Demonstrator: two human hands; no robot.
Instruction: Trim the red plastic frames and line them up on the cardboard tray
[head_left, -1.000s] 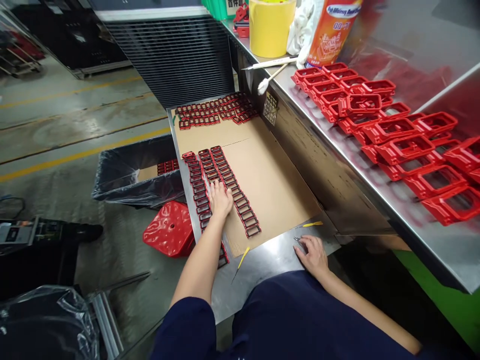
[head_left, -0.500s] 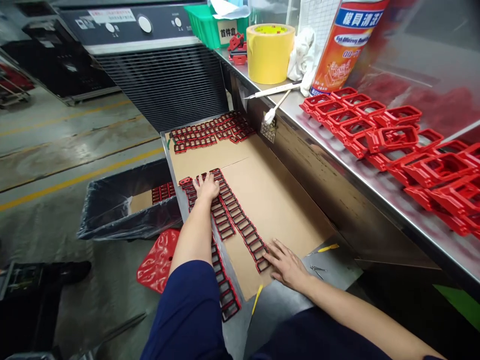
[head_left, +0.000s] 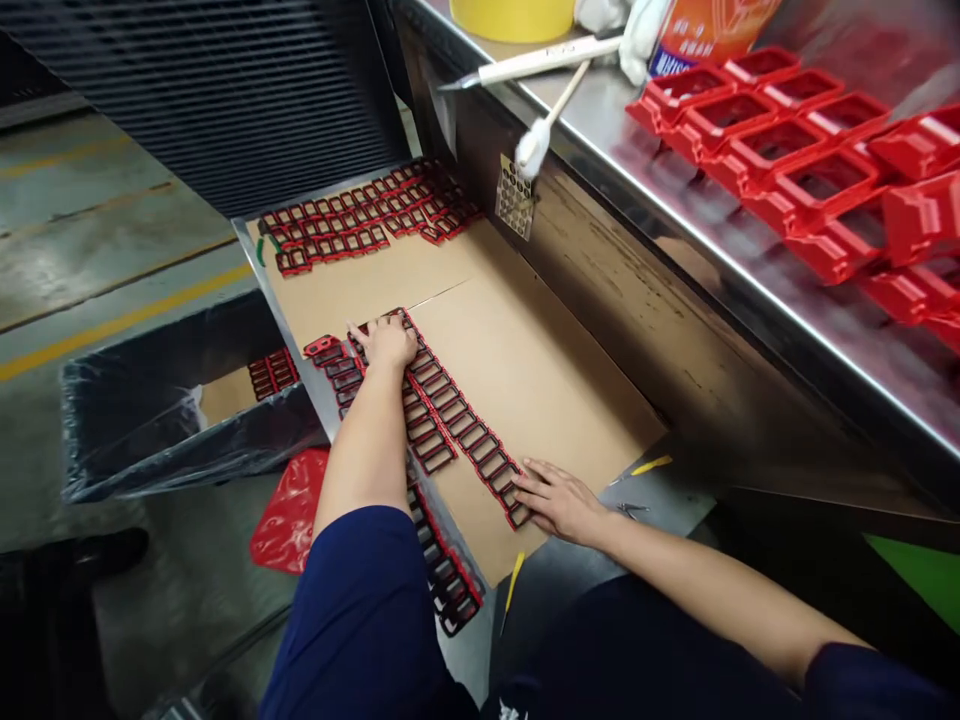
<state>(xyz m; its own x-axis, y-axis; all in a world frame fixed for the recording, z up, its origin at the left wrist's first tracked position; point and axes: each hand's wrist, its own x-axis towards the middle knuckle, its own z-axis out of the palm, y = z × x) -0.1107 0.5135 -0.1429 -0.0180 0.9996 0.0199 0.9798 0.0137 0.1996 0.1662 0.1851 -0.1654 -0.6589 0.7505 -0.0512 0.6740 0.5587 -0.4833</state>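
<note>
A long row of red-and-black rectangular frames [head_left: 460, 420] lies slanting across a cardboard sheet [head_left: 540, 360]. At its far end my left hand [head_left: 388, 342] rests over the frames with fingers spread, hiding those beneath. My right hand [head_left: 564, 502] lies beside the near end, fingers stretched out and fingertips touching the last frames. Left of the long row is a shorter row of frames [head_left: 429, 440]. Another row [head_left: 442, 565] runs along the sheet's left edge, partly behind my left arm. A single red piece [head_left: 322, 346] sits left of my left hand.
More frame rows [head_left: 360, 215] cover the sheet's far end. Red plastic parts [head_left: 780, 150] stand on the metal shelf [head_left: 592, 150] at right, where a white-handled knife [head_left: 547, 60] and a cotton swab [head_left: 534, 145] overhang its edge. Yellow-handled tools [head_left: 514, 580] lie near me. A lined bin [head_left: 187, 450] stands left.
The view has tilted down and closer, so the shelf's upper items have partly left the picture. Both hands stay at the two ends of the long row.
</note>
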